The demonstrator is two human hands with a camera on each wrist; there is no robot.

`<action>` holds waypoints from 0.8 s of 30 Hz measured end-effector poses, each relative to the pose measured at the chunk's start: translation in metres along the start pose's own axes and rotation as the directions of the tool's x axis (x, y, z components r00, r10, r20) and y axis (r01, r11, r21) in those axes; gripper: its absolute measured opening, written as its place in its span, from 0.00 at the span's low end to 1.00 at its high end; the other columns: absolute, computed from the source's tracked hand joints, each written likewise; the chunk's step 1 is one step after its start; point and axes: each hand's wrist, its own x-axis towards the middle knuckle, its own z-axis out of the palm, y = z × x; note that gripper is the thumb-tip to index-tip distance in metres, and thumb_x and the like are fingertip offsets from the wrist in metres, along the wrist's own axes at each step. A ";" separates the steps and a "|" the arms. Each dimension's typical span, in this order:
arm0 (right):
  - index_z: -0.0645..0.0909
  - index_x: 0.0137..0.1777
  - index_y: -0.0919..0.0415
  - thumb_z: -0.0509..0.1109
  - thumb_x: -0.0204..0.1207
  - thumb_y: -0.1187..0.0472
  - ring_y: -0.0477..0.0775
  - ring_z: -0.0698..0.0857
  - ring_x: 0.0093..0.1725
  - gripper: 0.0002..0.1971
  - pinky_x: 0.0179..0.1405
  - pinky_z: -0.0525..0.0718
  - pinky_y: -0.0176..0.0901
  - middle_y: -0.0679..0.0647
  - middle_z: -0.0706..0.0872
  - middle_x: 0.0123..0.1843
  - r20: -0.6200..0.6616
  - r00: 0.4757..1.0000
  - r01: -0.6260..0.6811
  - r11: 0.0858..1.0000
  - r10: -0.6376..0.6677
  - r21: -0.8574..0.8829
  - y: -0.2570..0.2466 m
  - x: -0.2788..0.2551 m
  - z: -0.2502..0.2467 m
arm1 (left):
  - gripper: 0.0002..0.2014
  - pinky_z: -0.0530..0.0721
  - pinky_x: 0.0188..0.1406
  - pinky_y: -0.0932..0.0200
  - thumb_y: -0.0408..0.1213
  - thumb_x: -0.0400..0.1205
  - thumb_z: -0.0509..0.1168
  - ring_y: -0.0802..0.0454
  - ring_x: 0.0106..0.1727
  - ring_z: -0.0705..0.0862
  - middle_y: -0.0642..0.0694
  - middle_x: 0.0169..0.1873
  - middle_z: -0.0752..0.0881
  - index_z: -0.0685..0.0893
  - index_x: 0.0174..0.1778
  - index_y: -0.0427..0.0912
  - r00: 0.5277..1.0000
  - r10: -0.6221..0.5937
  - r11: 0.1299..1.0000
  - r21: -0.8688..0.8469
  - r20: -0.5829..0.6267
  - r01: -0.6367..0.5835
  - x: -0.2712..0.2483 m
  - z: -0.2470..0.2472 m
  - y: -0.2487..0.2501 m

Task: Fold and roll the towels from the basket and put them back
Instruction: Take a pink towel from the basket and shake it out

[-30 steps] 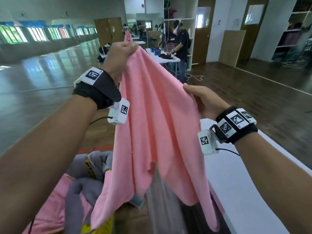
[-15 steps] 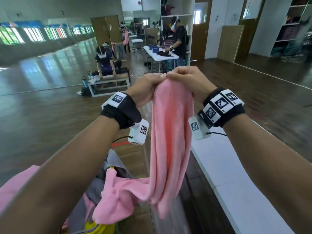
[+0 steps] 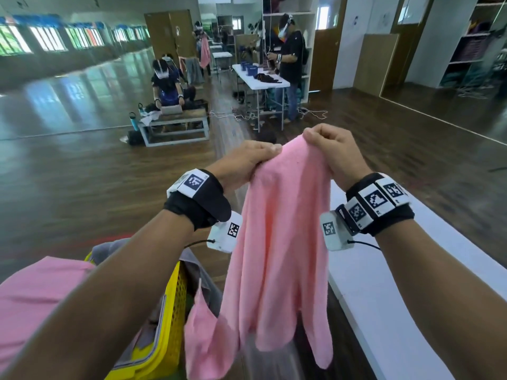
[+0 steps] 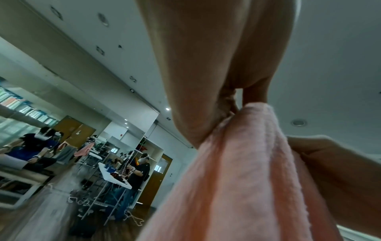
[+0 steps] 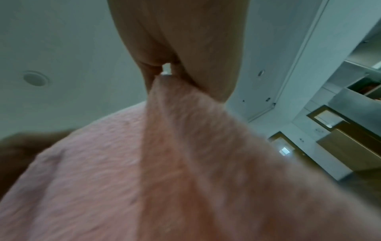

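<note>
Both hands up at chest height over the yellow basket (image 3: 170,322): left hand (image 3: 247,163) and right hand (image 3: 333,152) each pinch the top edge of a pink towel (image 3: 279,256), grip closed on cloth, so it hangs free and drops straight, prob. to find corners before folding on the white worktop (image 3: 384,297) at right. Vs. half a sec ago, hands have drawn slightly apart and sit lower in the head view; the towel hangs wider, w/ less bunching.
</note>
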 end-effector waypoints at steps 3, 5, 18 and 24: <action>0.79 0.36 0.60 0.68 0.73 0.58 0.44 0.76 0.39 0.07 0.43 0.73 0.38 0.53 0.80 0.37 -0.101 0.995 -0.012 0.997 0.019 0.073 0.003 -0.004 0.007 | 0.12 0.71 0.32 0.63 0.41 0.85 0.63 0.58 0.30 0.76 0.52 0.29 0.79 0.79 0.36 0.41 1.000 0.005 1.000 0.000 -0.027 -0.005 -0.004 -0.004 -0.008; 0.82 0.40 0.57 0.69 0.71 0.55 0.49 0.80 0.43 0.06 0.44 0.78 0.39 0.56 0.83 0.44 0.123 0.991 -0.066 0.994 0.055 0.087 0.007 -0.011 0.022 | 0.15 0.67 0.25 0.67 0.38 0.85 0.62 0.62 0.24 0.70 0.55 0.24 0.74 0.75 0.32 0.44 0.996 0.052 0.994 0.103 -0.079 -0.043 -0.006 -0.001 -0.007; 0.82 0.47 0.76 0.68 0.83 0.50 0.56 0.80 0.40 0.23 0.42 0.78 0.44 0.62 0.83 0.40 0.447 0.887 -0.128 0.992 0.120 -0.013 0.018 -0.053 0.025 | 0.19 0.78 0.43 0.53 0.40 0.83 0.64 0.48 0.40 0.79 0.39 0.37 0.81 0.78 0.43 0.22 0.985 0.083 0.997 0.025 -0.152 -0.080 -0.025 0.024 -0.035; 0.79 0.39 0.74 0.68 0.80 0.51 0.56 0.73 0.39 0.22 0.45 0.70 0.51 0.67 0.77 0.36 0.079 0.995 -0.066 0.992 0.057 0.109 0.023 -0.044 0.008 | 0.15 0.79 0.36 0.68 0.42 0.87 0.58 0.59 0.35 0.83 0.53 0.35 0.87 0.86 0.47 0.35 0.998 -0.024 0.999 -0.038 -0.065 0.021 -0.048 0.030 -0.053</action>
